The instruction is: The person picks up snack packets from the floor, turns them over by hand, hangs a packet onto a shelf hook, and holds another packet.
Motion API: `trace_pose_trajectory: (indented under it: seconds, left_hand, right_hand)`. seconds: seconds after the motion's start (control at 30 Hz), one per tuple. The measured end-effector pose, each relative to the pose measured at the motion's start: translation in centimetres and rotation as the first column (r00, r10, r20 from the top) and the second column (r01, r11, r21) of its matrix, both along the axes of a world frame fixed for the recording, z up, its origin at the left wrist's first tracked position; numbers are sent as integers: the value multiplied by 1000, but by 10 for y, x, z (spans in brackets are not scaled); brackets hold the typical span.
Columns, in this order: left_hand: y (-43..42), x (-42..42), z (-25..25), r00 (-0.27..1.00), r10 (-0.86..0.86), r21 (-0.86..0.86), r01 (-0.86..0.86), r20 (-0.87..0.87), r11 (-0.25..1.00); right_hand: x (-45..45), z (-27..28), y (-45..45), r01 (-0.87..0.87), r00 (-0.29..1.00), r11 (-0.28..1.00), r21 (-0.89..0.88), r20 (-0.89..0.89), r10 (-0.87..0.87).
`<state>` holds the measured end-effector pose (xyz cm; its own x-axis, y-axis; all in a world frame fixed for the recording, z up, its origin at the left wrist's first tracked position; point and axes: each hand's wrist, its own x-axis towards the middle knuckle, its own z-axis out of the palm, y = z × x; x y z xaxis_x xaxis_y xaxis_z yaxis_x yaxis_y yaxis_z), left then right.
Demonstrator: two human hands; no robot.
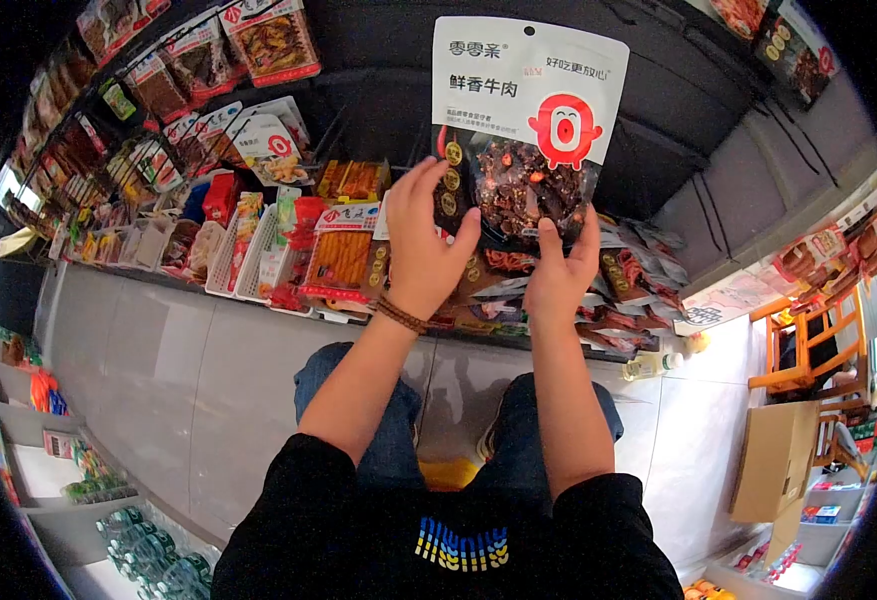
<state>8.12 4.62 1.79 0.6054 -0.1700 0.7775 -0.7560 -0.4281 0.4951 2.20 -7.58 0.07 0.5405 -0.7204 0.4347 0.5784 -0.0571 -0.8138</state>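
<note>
A white and dark pouch of beef jerky [565,130] is upright in front of me, with a red cartoon figure and a clear window showing the meat. My right hand [561,265] grips its lower right corner, the thumb on the front and the fingers behind the edge. At the lower left edge is my left hand [426,240], thumb and fingers spread apart, fingertips against the pouch's side. A brown beaded bracelet [400,314] circles the left wrist. More snack packs [633,275] lie stacked under and behind the hands.
Hanging snack packs [268,40] line the dark rack at upper left. White baskets [255,250] of small packets stand on the low shelf. A bottle [650,365] lies on the floor, with a cardboard box [773,460] and wooden chair [808,345] at right. Bottled drinks [153,550] fill the lower left.
</note>
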Motion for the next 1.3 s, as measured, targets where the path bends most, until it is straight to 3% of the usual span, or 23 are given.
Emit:
trace_pose_trajectory:
  seconds: [0.1, 0.33, 0.43, 0.5, 0.53, 0.57, 0.67, 0.73, 0.8, 1.13, 1.3]
  left_hand:
    - [-6, -9, -2, 972, -197, -47, 192, -127, 980]
    - [-14, -10, -13, 903, -343, -129, 320, -257, 939]
    - [-16, -9, -15, 856, -432, -221, 380, -285, 898]
    - [-16, -11, -13, 765, -567, -385, 446, -305, 808]
    - [-16, -13, -11, 765, -566, -385, 445, -305, 809]
    - [-15, -14, -9, 746, -585, -423, 441, -318, 792]
    - [-13, -15, -7, 698, -639, -496, 451, -321, 742]
    - [-12, -14, -7, 670, -674, -530, 466, -311, 708]
    - [-12, -13, -7, 634, -719, -582, 481, -285, 655]
    - [-10, -1, -23, 612, -742, -614, 482, -275, 625]
    - [-5, 2, -24, 527, -789, -648, 488, -315, 585]
  right_hand:
    - [-2, 1, 3, 22, 1000, 998, -55, 6, -21]
    - [-5, 2, 12, 0, 999, 986, -168, -43, -7]
    - [-4, -1, 17, 11, 997, 970, -242, -67, -28]
    - [-5, -3, 19, -45, 996, 956, -289, -82, 22]
    - [-6, -2, 20, -99, 993, 937, -334, -99, 70]
    - [-10, 4, 25, -41, 988, 902, -429, -151, -27]
    - [-8, 1, 29, -154, 985, 912, -381, -137, 109]
    - [-7, 1, 33, -111, 993, 896, -429, -93, 79]
    - [-6, -1, 35, -177, 983, 910, -376, -122, 141]
    - [-3, 2, 36, -72, 997, 813, -578, -63, 43]
    - [-10, 9, 31, -92, 996, 736, -671, -58, 71]
